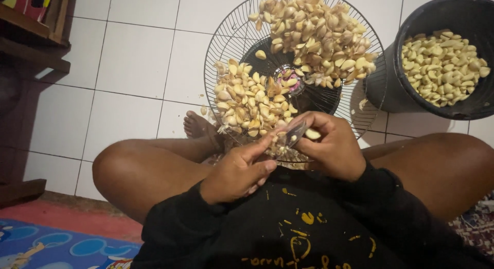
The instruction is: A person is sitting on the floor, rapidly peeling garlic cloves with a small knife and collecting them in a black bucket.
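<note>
Near centre, over lap: both hands meet
left hand (236, 171): fingers pinch garlic clove (279, 139)
right hand (332, 145): fingers grip knife (295, 134), blade pointing left at clove
far: garlic on fan grille (221, 53); bucket (411, 27) far right

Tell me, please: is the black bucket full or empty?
Partly full. The black bucket holds a layer of peeled garlic cloves, but its inner wall shows above them, so it is not filled to the rim.
</note>
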